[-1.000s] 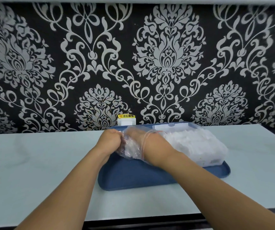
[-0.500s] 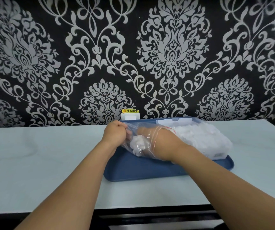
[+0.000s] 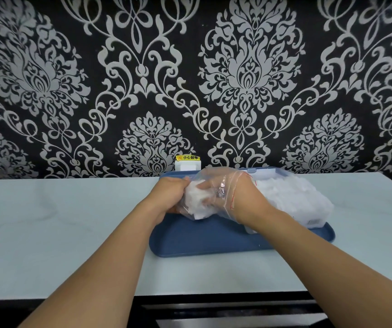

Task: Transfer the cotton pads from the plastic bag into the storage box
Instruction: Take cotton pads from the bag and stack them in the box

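Note:
A clear plastic bag (image 3: pixel 205 177) lies over the left part of the blue tray (image 3: pixel 202 241). My right hand (image 3: pixel 224 189) is inside the bag up to the wrist, its fingers closed on a clump of white cotton pads (image 3: pixel 197 203). From the left, my left hand (image 3: pixel 169 194) grips the bag's closed end against that clump. To the right on the tray stands the clear storage box (image 3: pixel 318 221), heaped with white cotton pads (image 3: pixel 289 197). Its lid (image 3: pixel 261 171) is up at the back.
The tray sits on a pale marble-look counter (image 3: pixel 60 221) against a black-and-silver patterned wall. A white wall socket with a yellow label (image 3: pixel 188 162) is just behind the tray. The counter's front edge runs close below my forearms.
The clump of pads between my hands has grown and risen a little off the tray. My right hand has closed tighter on it inside the bag, and my left hand has stayed on the bag's end.

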Action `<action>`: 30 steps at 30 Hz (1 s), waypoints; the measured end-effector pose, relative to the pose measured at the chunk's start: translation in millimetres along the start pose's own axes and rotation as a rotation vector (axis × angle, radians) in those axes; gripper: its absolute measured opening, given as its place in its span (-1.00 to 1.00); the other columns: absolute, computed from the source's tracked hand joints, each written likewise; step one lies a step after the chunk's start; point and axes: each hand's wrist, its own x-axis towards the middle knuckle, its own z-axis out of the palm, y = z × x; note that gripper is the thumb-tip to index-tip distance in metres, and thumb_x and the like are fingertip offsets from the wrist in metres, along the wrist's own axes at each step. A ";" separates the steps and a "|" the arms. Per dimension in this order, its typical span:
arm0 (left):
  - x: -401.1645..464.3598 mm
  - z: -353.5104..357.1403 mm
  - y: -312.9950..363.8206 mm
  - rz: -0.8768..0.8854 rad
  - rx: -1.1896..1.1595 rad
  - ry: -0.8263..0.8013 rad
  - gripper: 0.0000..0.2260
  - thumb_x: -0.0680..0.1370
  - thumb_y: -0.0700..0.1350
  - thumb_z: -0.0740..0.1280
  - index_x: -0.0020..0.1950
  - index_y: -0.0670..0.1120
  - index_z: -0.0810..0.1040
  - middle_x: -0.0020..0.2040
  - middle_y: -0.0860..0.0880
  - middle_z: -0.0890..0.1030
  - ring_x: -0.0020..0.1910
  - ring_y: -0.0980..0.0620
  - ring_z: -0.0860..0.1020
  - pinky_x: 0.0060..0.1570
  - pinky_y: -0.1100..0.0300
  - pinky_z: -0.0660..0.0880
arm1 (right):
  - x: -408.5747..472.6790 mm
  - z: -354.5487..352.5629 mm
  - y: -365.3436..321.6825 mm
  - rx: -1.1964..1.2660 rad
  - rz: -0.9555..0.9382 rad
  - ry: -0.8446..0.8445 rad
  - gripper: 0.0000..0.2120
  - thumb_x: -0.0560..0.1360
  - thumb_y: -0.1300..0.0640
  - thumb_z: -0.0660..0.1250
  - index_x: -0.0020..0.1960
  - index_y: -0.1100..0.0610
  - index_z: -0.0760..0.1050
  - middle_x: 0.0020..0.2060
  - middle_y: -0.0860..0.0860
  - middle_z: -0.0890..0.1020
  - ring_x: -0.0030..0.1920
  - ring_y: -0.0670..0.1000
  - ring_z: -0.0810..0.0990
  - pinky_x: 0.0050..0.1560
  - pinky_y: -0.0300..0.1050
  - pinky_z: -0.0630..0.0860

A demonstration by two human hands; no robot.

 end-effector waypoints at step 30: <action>-4.0 -7.5 4.4 0.141 0.084 -0.023 -0.80 0.56 -0.09 0.29 -0.05 -0.20 0.64 -0.18 -0.11 0.64 -0.21 -0.07 0.58 -0.17 0.12 0.49 | -0.8 1.3 10.3 -0.098 0.059 -0.028 -0.68 0.28 -0.20 0.47 -0.12 -0.08 0.44 -0.28 -0.13 0.53 -0.26 -0.01 0.54 -0.26 -0.08 0.47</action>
